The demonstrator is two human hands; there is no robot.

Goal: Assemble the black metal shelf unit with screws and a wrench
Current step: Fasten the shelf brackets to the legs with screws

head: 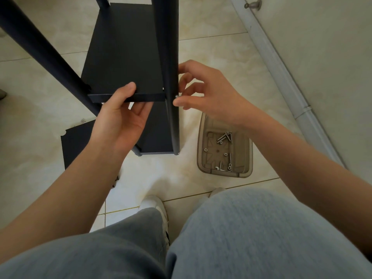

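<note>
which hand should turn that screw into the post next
Right. The right hand pinches the screw at the post, while the left hand is occupied gripping the shelf panel by its front edge.

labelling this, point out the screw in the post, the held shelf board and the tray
screw (176, 96): head view, its silver head
shelf board (122, 57): head view, bare top face
tray (201, 141): head view, left wall

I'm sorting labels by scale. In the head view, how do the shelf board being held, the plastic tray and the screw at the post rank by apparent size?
1. shelf board, largest, partly because it is nearer the camera.
2. plastic tray.
3. screw at the post, by far the smallest.
</note>
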